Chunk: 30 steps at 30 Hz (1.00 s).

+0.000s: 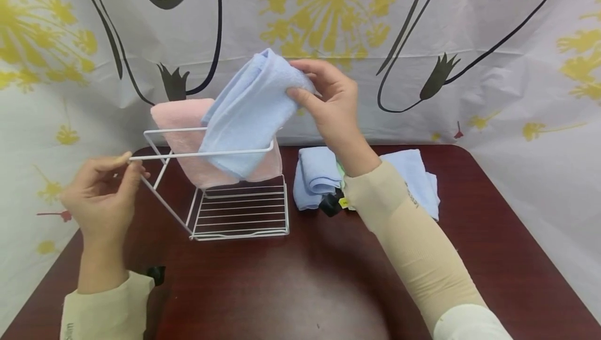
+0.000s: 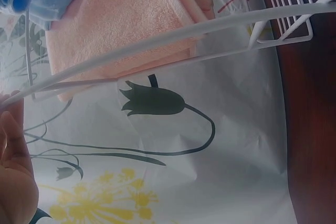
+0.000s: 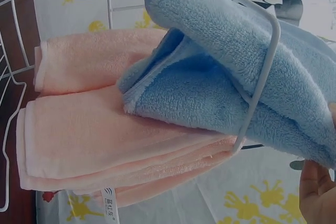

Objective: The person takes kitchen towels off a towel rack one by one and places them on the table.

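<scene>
My left hand [image 1: 100, 194] pinches the upper left corner of a white wire rack [image 1: 159, 157], with fingers and thumb on the bar. A light blue towel [image 1: 255, 105] is held at its upper right end by my right hand [image 1: 331, 97], thumb in front. Its lower end hangs behind the rack's front top bar. Behind it, folded pink towels [image 1: 180, 116] drape over the back of the rack. In the right wrist view the blue towel [image 3: 199, 87] lies against the pink towels [image 3: 105, 135], one of which carries a white label [image 3: 109, 205].
Folded blue towels [image 1: 319, 170] lie on the dark red table [image 1: 281, 298] right of the rack, near a small black object [image 1: 331, 204]. Another blue towel [image 1: 408, 173] is farther right, partly behind my sleeve. A patterned white curtain [image 1: 244, 32] hangs behind the table.
</scene>
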Available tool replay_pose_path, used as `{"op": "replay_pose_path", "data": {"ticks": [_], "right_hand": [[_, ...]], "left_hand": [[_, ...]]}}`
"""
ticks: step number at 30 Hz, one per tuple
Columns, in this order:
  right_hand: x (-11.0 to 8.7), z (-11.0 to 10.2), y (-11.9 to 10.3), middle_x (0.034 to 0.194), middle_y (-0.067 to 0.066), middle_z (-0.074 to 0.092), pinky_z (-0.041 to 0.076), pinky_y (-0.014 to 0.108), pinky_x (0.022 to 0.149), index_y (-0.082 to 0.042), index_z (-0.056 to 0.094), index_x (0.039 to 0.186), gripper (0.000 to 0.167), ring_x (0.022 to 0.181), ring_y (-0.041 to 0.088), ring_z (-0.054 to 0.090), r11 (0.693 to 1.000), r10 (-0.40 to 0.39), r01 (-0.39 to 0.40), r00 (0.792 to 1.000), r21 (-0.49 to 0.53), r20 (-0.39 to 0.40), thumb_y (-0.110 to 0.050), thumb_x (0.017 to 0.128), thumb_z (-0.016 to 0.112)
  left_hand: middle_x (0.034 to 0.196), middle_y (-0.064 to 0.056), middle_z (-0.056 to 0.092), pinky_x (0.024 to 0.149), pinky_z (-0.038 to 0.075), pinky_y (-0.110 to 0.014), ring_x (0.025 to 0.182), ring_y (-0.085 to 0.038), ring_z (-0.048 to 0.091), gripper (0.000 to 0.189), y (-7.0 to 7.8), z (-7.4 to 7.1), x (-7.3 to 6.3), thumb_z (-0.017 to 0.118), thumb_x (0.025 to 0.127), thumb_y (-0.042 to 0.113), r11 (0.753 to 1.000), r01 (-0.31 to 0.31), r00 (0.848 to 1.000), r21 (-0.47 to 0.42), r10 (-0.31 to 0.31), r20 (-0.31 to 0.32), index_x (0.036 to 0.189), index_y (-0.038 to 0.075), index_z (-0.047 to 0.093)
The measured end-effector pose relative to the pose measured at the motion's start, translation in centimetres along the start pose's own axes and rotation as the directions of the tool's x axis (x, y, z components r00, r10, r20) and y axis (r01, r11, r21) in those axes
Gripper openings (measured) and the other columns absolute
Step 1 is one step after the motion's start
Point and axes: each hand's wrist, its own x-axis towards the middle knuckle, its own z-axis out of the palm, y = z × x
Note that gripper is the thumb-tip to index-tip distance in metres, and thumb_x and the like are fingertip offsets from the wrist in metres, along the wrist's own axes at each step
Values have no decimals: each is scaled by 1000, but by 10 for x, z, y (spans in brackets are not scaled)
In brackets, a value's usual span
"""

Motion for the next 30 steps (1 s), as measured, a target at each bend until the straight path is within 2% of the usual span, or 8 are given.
{"op": "replay_pose_path", "data": {"ticks": [8,17,22,30], "right_hand": [[-1,-1,1,100,-7,73,58,27,73,9,68,108,31,90,19,67,998,-29,33,997,55,-68,19,78,68],[-4,-4,1,101,-4,73,57,27,72,-11,75,104,37,90,19,66,997,-43,51,992,66,-119,17,80,68],[-3,-5,2,99,-3,73,57,26,71,-10,75,103,35,88,18,66,994,-35,53,983,96,-181,17,81,67],[-6,-10,4,103,-2,72,57,26,71,-13,74,103,37,89,18,66,993,-16,42,972,110,-233,16,83,66]], "left_hand": [[79,-9,75,62,59,-15,64,-13,70,19,0,0,0,67,76,-21,1000,-10,1000,-6,10,1,93,-27,62],[80,-7,75,63,58,-14,66,-11,71,18,0,2,1,68,77,-19,999,-32,999,33,31,17,93,-26,63],[79,-6,75,62,58,-14,65,-11,70,18,-1,3,2,68,77,-19,999,-28,999,33,27,22,93,-25,63],[80,-7,75,62,58,-14,65,-12,70,18,-1,3,1,67,77,-19,999,-30,999,33,29,22,94,-25,63]]}}
